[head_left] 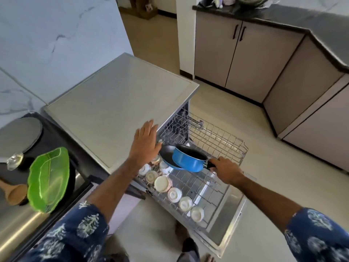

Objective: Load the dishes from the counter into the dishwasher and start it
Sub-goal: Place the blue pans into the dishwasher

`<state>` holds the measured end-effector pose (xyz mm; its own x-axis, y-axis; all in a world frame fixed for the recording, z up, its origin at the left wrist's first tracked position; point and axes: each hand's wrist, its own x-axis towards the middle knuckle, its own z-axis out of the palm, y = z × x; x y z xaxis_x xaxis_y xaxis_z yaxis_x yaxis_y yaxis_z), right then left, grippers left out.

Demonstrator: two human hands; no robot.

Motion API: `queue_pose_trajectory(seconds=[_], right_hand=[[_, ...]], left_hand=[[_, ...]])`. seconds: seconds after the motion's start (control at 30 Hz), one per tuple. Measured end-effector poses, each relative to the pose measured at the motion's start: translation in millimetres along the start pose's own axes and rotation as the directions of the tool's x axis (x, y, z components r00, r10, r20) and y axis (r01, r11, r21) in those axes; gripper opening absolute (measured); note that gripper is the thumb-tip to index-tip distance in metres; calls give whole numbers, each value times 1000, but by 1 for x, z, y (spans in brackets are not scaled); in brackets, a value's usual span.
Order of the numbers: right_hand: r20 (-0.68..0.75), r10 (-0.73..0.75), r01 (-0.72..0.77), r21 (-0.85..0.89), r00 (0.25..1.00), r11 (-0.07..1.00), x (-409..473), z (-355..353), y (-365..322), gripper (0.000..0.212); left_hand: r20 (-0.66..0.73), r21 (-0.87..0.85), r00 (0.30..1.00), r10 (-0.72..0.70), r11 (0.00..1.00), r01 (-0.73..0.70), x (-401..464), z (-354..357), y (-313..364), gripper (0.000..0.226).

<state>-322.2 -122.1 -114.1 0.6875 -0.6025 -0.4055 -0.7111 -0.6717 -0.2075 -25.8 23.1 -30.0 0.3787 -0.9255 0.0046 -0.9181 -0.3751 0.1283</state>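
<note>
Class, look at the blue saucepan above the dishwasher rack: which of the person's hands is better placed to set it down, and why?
Right. The right hand already grips the blue saucepan by its handle above the rack; the left hand is open and holds nothing.

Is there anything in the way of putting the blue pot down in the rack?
Partly. The right hand holds the blue pot by its handle above the upper rack. A dark pan sits beside and partly beneath it, and upturned cups fill the rack's near-left row. The wire space to the right looks free.
</note>
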Motion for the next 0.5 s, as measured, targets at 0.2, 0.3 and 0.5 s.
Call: queue_pose_trajectory(seconds=[0.2,0.3,0.5], right_hand=[[22,65,-64,-36,998,997,92,11,-6,38],[18,83,-83,-30,996,996,136,23,-9,39],[-30,71,-69,83,997,994,211,52,-15,35]], left_hand=[[199,116,979,43,991,-68,54,52,-46,88],[113,135,992,59,988,-75,50,65,-49,91],[112,170,993,28,984,-47,55,71,-49,102]])
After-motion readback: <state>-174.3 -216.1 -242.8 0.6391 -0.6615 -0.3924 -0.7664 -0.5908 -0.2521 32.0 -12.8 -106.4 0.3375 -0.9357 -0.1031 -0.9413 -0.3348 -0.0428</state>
